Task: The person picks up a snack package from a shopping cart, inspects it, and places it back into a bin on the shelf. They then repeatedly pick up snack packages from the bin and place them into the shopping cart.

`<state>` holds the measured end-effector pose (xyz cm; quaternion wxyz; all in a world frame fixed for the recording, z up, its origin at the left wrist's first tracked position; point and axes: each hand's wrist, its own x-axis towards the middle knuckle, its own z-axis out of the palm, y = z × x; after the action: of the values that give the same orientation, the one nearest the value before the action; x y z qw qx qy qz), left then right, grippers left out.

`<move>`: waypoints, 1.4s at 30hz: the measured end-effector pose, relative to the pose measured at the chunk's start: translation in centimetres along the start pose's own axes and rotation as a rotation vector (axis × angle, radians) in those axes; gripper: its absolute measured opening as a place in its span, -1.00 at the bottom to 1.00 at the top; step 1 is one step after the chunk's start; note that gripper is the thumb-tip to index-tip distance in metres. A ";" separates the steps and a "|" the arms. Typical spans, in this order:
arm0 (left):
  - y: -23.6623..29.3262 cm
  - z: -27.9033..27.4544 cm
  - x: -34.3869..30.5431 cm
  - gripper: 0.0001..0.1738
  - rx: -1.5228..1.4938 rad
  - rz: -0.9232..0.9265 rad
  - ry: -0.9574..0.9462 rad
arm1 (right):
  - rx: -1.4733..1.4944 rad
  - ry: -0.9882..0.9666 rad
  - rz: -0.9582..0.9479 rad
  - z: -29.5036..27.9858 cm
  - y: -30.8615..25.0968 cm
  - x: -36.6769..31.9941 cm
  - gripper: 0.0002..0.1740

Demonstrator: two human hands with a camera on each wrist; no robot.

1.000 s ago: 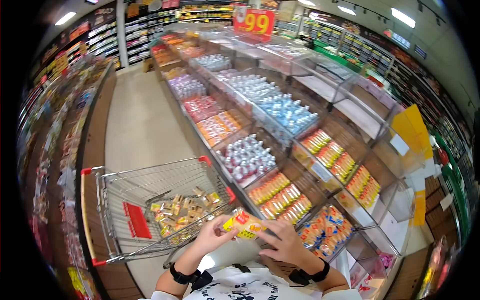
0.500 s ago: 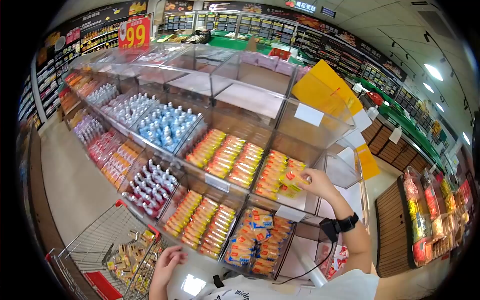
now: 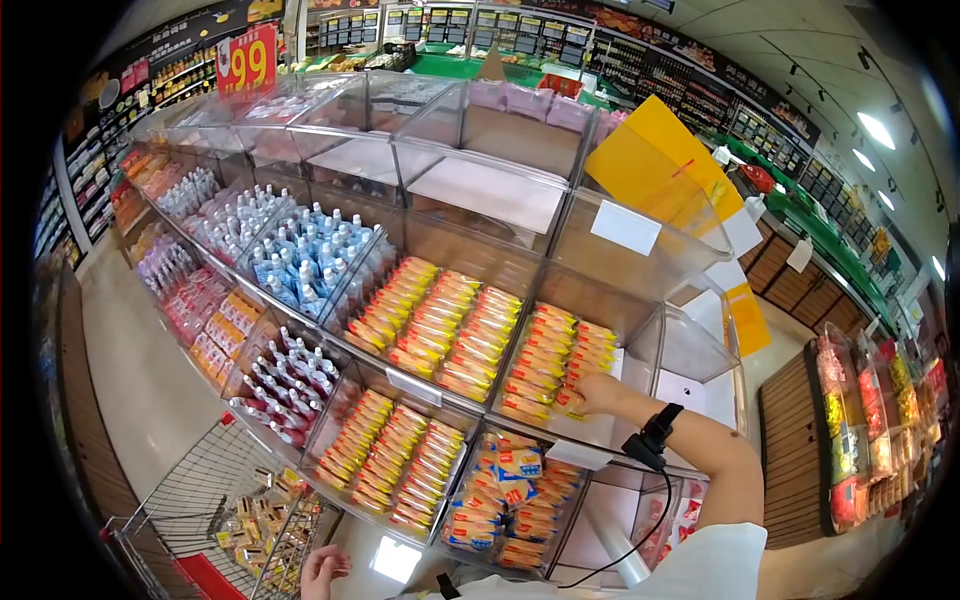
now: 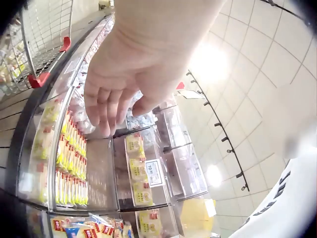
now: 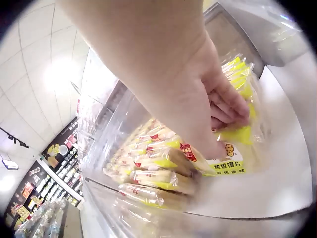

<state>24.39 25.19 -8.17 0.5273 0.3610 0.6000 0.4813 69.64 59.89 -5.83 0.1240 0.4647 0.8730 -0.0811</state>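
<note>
My right hand [image 3: 597,393] reaches into a clear-walled bin and pinches a yellow-and-clear packet of toasted bun slices [image 5: 230,165] at the front of a row. In the right wrist view, the thumb lies across the packet's printed front and the fingers curl over its top. Matching packets [image 5: 153,181] stand in a neat row to the left, and more are partly hidden behind the fingers. Low in the head view, my left hand [image 3: 322,572] hangs beside the cart with relaxed fingers and nothing in it.
A wire shopping cart [image 3: 190,490] holding small packaged goods stands at lower left. Bins of blue pouches [image 3: 310,250], dark red pouches [image 3: 290,385] and orange-blue packets [image 3: 485,500] surround the bun slices. Clear dividers [image 3: 510,350] separate the bins. A wooden snack stand [image 3: 790,450] is at right.
My hands were together on a packet; then the right hand carried it rightward over the bin, and now it is down at the row. The left hand stays low near the cart.
</note>
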 end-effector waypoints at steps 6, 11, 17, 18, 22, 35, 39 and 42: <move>1.2 0.6 -0.9 -0.68 0.036 -0.023 0.048 | -0.038 0.036 0.039 -0.2 -1.3 -0.1 -0.60; 0.5 -1.4 -2.1 -0.65 0.023 -0.018 0.058 | -0.287 -0.147 0.093 -1.8 -3.0 0.0 -0.60; -3.3 -6.0 -5.0 -0.63 -0.019 -0.006 0.105 | -0.053 -0.120 -0.021 0.2 0.7 0.5 -0.58; -3.3 -6.6 -5.9 -0.63 -0.019 -0.003 0.130 | -0.005 -0.163 -0.035 0.0 1.0 0.5 -0.58; -5.6 -10.7 -9.0 -0.63 0.036 0.136 0.173 | 0.012 0.006 0.075 -1.9 -1.0 -1.9 -0.59; -11.7 -23.2 -19.2 -0.67 -0.166 -0.125 0.702 | 0.493 0.847 0.156 -3.8 -28.1 -5.6 -0.76; -12.8 -25.4 -22.3 -0.47 0.108 0.073 0.875 | 0.769 0.523 -0.068 -0.4 -41.0 -2.4 -0.54; -14.5 -27.4 -24.7 -0.40 0.078 -0.027 0.825 | 0.350 0.492 -0.368 4.1 -45.4 2.4 -0.51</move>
<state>3.15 -7.45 -15.51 0.2348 0.1497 0.7836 0.5553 31.15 35.58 -9.26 -0.1883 0.3193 0.9187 -0.1360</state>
